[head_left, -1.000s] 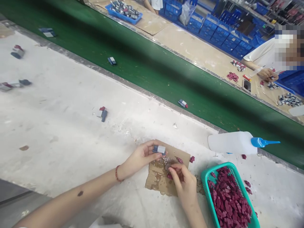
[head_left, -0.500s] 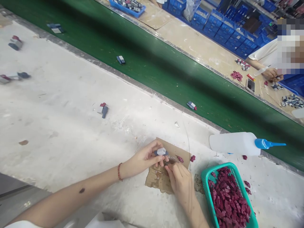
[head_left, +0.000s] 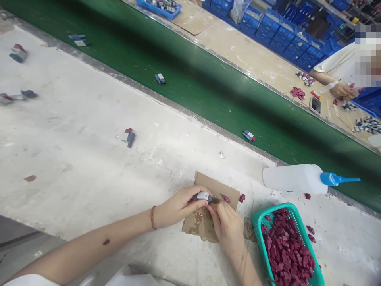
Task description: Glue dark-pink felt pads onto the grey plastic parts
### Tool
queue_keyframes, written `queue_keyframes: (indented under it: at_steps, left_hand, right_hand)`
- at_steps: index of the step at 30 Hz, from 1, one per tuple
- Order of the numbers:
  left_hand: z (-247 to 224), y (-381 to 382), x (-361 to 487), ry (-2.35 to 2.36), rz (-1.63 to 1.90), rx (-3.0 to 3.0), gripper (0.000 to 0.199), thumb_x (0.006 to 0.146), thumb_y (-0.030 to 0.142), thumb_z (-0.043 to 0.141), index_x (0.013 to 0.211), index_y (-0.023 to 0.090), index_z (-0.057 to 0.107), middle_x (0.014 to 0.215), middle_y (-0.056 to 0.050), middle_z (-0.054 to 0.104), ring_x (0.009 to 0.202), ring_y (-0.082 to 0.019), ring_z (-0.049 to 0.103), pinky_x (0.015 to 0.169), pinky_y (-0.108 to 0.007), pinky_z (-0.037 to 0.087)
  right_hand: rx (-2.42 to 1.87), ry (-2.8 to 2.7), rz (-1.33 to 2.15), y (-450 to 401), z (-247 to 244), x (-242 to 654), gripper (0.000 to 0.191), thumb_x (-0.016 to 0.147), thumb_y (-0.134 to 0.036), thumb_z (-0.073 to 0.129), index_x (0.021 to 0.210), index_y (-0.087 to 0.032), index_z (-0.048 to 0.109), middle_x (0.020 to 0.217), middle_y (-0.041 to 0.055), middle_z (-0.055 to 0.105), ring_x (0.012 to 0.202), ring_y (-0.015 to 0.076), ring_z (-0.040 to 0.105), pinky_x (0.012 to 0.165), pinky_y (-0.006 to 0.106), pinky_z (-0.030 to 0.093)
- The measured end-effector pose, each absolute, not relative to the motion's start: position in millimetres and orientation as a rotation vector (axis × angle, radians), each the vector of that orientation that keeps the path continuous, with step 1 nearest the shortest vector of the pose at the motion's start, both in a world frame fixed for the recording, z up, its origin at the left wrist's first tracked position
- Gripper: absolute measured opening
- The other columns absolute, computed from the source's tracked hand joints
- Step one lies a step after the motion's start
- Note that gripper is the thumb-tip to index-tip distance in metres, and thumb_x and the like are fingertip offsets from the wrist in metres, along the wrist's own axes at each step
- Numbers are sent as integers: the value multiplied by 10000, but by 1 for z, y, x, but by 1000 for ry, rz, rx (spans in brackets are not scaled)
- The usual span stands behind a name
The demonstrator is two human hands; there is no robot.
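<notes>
My left hand (head_left: 181,205) grips a small grey and dark blue plastic part (head_left: 203,196) between thumb and fingers. Close against its right end, my right hand (head_left: 228,224) has its fingertips pinched together; whatever is in them is hidden. Both hands are over a piece of brown cardboard (head_left: 193,225) with wet, shiny patches. Just right of the fingers, a small maroon piece (head_left: 226,198) lies on the cardboard, and another maroon piece (head_left: 242,198) is at its edge.
A green basket (head_left: 258,221) of maroon pieces stands at right, below a white bottle (head_left: 293,178) with a blue nozzle. Beyond the table runs a green conveyor belt (head_left: 190,89) carrying several parts. An assembled part (head_left: 129,138) lies left. Across the belt, a co-worker's hand (head_left: 343,90) handles pieces.
My left hand has turned the grey and blue part slightly and brought it lower, closer to my right fingertips. Parts on the belt have shifted right and toward me.
</notes>
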State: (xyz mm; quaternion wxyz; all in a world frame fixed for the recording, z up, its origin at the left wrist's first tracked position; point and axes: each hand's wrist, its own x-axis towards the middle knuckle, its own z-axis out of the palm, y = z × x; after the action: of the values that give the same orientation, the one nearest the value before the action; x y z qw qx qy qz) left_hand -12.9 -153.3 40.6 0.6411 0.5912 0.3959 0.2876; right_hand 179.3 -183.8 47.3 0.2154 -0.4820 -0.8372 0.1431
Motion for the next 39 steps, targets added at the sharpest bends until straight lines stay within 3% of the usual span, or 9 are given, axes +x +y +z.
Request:
queue_keyframes:
  at_steps: [5, 12, 23, 30, 39]
  left_hand:
    - [40, -153, -13, 853, 664, 1422, 213, 956, 357, 430, 1003, 198, 564, 892, -38, 639, 782, -183, 572, 715, -277, 433]
    - [40, -154, -15, 778, 597, 1519, 364, 985, 490, 362, 857, 194, 529, 682, 26, 484, 583, -134, 423, 570, -253, 341]
    - [34, -154, -14, 750, 520, 1589, 522, 976, 630, 276, 883, 186, 533, 646, 31, 475, 570, -136, 446, 555, -245, 334]
    - [33, -155, -13, 784, 485, 1645, 470, 991, 583, 253, 882, 195, 496, 680, 18, 490, 602, -152, 466, 584, -259, 339]
    - [29, -160, -13, 808, 532, 1732, 407, 1012, 503, 266, 781, 209, 426, 647, 32, 462, 554, -137, 423, 539, -252, 315]
  right_hand:
    - [-1512, -1872, 878, -181, 55, 184, 283, 981, -330, 503, 760, -211, 633, 638, 9, 672, 530, 148, 610, 501, 242, 472]
    - [-1503, -1334, 1001, -178, 61, 179, 330, 882, -451, 628, 674, -195, 619, 580, 2, 633, 492, 135, 559, 450, 231, 439]
    - [-1286, -1549, 956, -179, 53, 169, 164, 936, -224, 582, 779, -214, 627, 663, -9, 683, 569, 132, 627, 531, 222, 496]
    - [-1222, -1721, 802, -179, 53, 165, 163, 938, -141, 545, 810, -224, 603, 709, 2, 700, 623, 147, 662, 597, 246, 531]
    - [-1178, -1830, 701, -183, 50, 161, 192, 967, -168, 500, 804, -217, 589, 680, 16, 675, 600, 157, 638, 546, 264, 504]
